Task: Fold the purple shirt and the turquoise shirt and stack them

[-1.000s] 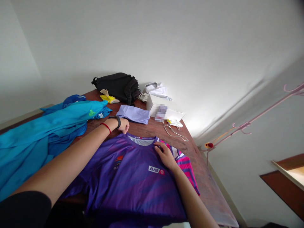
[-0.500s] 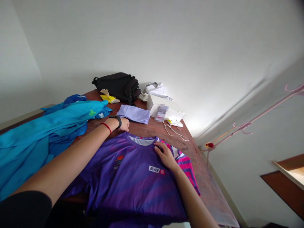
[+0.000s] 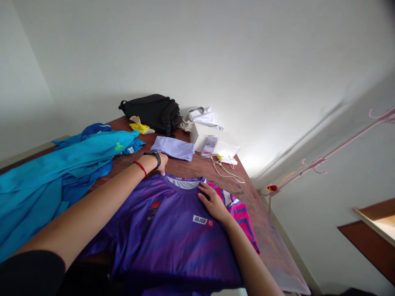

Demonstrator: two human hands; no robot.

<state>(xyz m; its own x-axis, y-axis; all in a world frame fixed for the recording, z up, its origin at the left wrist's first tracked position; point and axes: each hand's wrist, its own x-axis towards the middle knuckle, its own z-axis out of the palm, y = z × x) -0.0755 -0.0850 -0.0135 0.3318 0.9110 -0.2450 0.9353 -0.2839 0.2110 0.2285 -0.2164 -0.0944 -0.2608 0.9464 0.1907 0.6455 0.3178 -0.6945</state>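
I have the purple sports jersey with a white "BIG" patch (image 3: 177, 242) spread chest-up on the reddish-brown wooden table (image 3: 274, 246), collar toward the far side. Its lower part sinks into shadow near the bottom of my view, so I can't make out the hem. One sleeve, striped pink, purple and white, shows at right, partly behind a forearm; the other is partly covered by the opposite arm.

The left hand (image 3: 162, 163), wearing a black wristband (image 3: 158, 158) and a red cord bracelet (image 3: 140, 167), is at the shoulder beside the collar; its fingers are mostly hidden from me, so I can't tell whether they pinch cloth. The right hand (image 3: 214, 204) lies palm down on the jersey at the collar's other side, two fingers visible and slightly parted, the rest out of sight.

To the left I see a heap of turquoise and blue clothing (image 3: 61, 172), cut off by the frame. Beyond the hands are a folded lavender cloth (image 3: 173, 148), a black fabric bag (image 3: 148, 109) and a small yellow-and-beige item (image 3: 140, 128) I can't identify. A pixelated patch hides part of the open white box (image 3: 201, 132); a white cable (image 3: 228, 176) loops in front
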